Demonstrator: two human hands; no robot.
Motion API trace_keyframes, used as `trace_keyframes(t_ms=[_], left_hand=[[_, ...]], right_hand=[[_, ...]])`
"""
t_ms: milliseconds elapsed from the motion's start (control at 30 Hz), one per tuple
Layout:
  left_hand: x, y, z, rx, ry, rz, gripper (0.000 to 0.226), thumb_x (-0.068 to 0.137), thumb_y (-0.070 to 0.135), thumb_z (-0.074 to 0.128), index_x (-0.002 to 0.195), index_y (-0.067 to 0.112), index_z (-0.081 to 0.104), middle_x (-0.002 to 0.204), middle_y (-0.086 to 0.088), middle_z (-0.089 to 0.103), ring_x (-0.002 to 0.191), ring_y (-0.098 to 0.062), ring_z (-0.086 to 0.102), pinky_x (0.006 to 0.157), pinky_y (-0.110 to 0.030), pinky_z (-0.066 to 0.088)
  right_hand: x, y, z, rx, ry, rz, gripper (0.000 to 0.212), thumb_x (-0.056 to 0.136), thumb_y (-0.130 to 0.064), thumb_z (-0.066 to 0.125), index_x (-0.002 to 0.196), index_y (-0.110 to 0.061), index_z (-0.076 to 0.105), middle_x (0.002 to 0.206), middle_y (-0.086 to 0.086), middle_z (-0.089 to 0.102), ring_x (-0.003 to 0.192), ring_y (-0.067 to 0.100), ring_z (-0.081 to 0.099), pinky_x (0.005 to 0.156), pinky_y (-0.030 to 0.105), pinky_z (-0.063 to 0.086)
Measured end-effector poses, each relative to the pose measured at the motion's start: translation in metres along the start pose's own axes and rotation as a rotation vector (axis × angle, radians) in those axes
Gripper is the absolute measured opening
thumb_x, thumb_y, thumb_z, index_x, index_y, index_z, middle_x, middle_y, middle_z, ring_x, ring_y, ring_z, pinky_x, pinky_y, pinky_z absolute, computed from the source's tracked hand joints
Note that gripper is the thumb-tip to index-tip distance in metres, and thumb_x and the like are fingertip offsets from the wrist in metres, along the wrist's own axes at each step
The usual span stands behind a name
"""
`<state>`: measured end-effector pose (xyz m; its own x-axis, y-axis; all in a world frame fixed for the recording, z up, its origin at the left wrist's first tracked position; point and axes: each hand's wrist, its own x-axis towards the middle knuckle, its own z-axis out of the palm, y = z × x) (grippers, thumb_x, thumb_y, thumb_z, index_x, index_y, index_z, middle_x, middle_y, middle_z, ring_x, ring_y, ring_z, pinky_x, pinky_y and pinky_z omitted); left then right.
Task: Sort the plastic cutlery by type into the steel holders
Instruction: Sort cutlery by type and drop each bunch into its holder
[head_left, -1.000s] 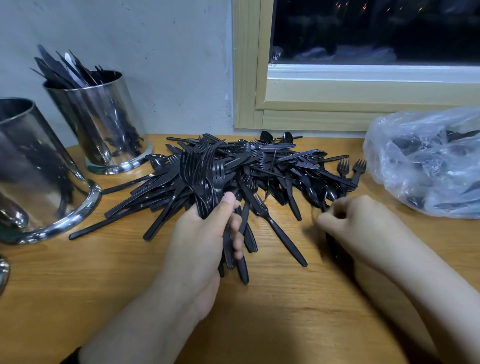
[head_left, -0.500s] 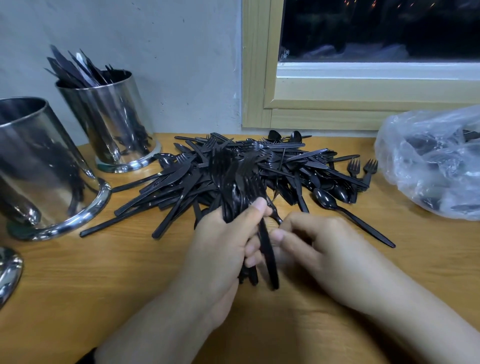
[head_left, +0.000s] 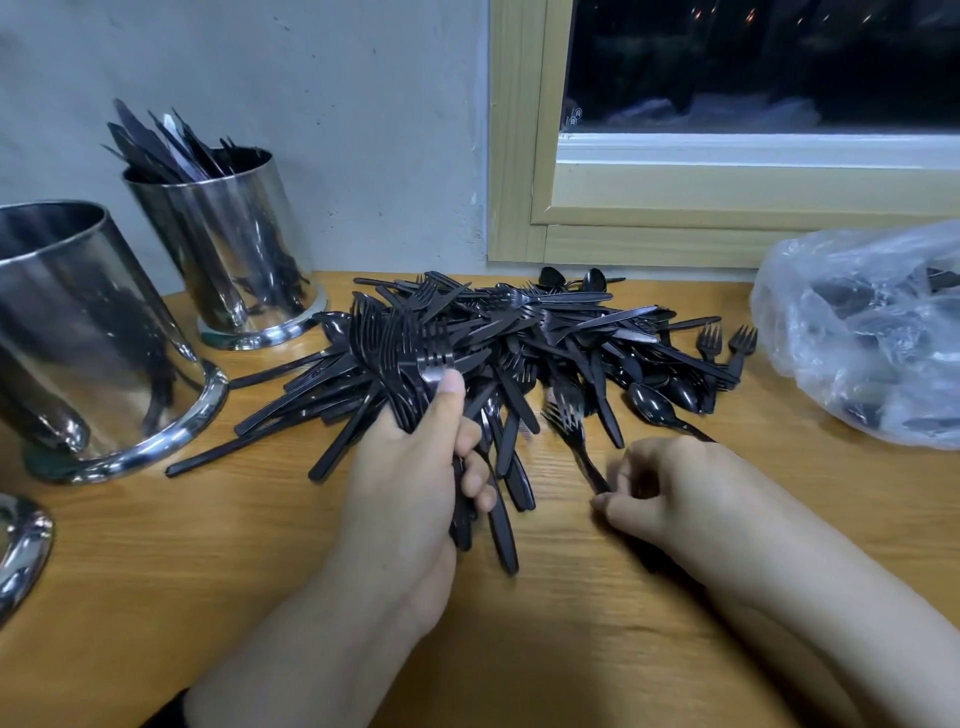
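A heap of black plastic cutlery (head_left: 566, 332), forks, knives and spoons mixed, lies in the middle of the wooden table (head_left: 156, 561). My left hand (head_left: 415, 483) grips a bundle of black forks (head_left: 410, 358), tines up, thumb pressed on top. To its right, my right hand (head_left: 654, 493) pinches the handle end of a single black fork (head_left: 571, 431) lying at the heap's front edge. A steel holder with knives (head_left: 234, 244) stands at the back left. A second steel holder (head_left: 78, 332) stands nearer on the left.
The rim of a third steel piece (head_left: 21, 545) shows at the far left edge. A clear plastic bag (head_left: 862, 332) with more black cutlery sits at the right. A wall and a wooden window frame (head_left: 519, 156) close off the back.
My right hand has moved from beside the left hand's bundle out to the right and taken a single fork by its handle. The left hand keeps its bundle, raised slightly.
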<state>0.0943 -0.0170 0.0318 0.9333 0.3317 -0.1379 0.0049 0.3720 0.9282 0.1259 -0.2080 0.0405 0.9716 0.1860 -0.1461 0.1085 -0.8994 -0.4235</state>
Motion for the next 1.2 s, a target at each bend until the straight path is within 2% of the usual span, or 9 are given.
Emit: trace_keyframes(t_ms=[133,267,400,533,633,733,867,1033,1200], left_hand=[[-0.003,0.001,0.0,0.009,-0.046,0.007,0.024,0.101,0.026,0.063,0.091,0.014,0.044,0.066,0.002,0.047,0.052,-0.015,0.042,0.046,-0.028,0.041],[-0.003,0.002,0.001,0.019,-0.053,0.014,0.025,0.101,0.027,0.062,0.092,0.016,0.042,0.065,0.002,0.046,0.05,-0.015,0.04,0.045,-0.029,0.038],[-0.003,0.002,0.002,0.04,-0.055,0.016,0.026,0.101,0.026,0.062,0.089,0.017,0.041,0.063,0.002,0.043,0.048,-0.015,0.038,0.045,-0.029,0.036],[-0.004,0.001,0.003,0.037,-0.05,0.01,0.028,0.101,0.026,0.063,0.084,0.018,0.041,0.063,0.003,0.043,0.048,-0.015,0.038,0.046,-0.029,0.035],[-0.004,-0.002,0.003,0.048,-0.059,0.016,0.031,0.1,0.026,0.063,0.08,0.019,0.04,0.062,0.003,0.042,0.049,-0.014,0.037,0.046,-0.029,0.034],[-0.005,-0.002,0.003,0.05,-0.08,0.021,0.029,0.098,0.026,0.064,0.079,0.017,0.044,0.061,0.003,0.041,0.049,-0.013,0.036,0.044,-0.026,0.034],[-0.004,-0.004,0.003,0.044,-0.091,0.028,0.023,0.097,0.028,0.064,0.096,0.005,0.059,0.061,0.003,0.043,0.049,-0.012,0.038,0.044,-0.025,0.035],[-0.006,-0.007,0.006,0.054,-0.088,0.032,0.028,0.093,0.034,0.066,0.086,0.006,0.067,0.061,0.002,0.047,0.05,-0.012,0.042,0.046,-0.026,0.037],[-0.014,-0.013,0.008,0.111,-0.186,0.032,0.03,0.085,0.043,0.072,0.071,0.017,0.066,0.064,-0.001,0.04,0.055,-0.014,0.039,0.052,-0.031,0.036]], right_hand=[[-0.005,0.0,-0.008,0.114,0.03,0.004,0.023,0.077,-0.045,0.061,0.07,-0.023,0.063,0.058,-0.005,0.065,0.054,0.01,0.058,0.06,0.032,0.053],[-0.009,-0.003,-0.01,0.144,0.03,-0.023,0.024,0.08,-0.042,0.06,0.065,-0.022,0.06,0.05,-0.009,0.055,0.044,0.007,0.045,0.047,0.02,0.039],[-0.005,0.0,-0.007,0.018,0.1,0.009,0.04,0.087,-0.058,0.063,0.069,-0.022,0.06,0.05,-0.008,0.057,0.052,0.002,0.052,0.048,0.021,0.034],[-0.005,0.004,-0.006,-0.07,0.067,0.069,0.061,0.074,-0.083,0.056,0.069,-0.022,0.062,0.06,-0.005,0.06,0.067,0.014,0.061,0.065,0.033,0.052],[-0.008,-0.004,-0.002,-0.16,0.052,0.057,0.057,0.076,-0.081,0.057,0.08,-0.025,0.061,0.075,-0.007,0.061,0.079,0.019,0.06,0.069,0.032,0.051],[-0.009,-0.012,-0.002,-0.164,0.03,0.035,0.04,0.082,-0.067,0.062,0.084,-0.028,0.061,0.081,-0.008,0.062,0.082,0.017,0.06,0.067,0.03,0.047],[-0.01,-0.008,-0.003,-0.063,-0.037,0.013,0.026,0.079,-0.051,0.068,0.078,-0.026,0.061,0.077,-0.007,0.064,0.075,0.01,0.06,0.064,0.031,0.05],[-0.009,0.0,-0.003,0.248,0.001,-0.125,0.027,0.086,-0.043,0.071,0.078,-0.019,0.061,0.067,-0.004,0.063,0.054,0.004,0.049,0.056,0.025,0.042],[-0.011,-0.01,0.002,0.621,0.043,-0.318,0.023,0.092,-0.036,0.069,0.078,-0.02,0.062,0.058,-0.005,0.053,0.053,0.007,0.043,0.057,0.026,0.038]])
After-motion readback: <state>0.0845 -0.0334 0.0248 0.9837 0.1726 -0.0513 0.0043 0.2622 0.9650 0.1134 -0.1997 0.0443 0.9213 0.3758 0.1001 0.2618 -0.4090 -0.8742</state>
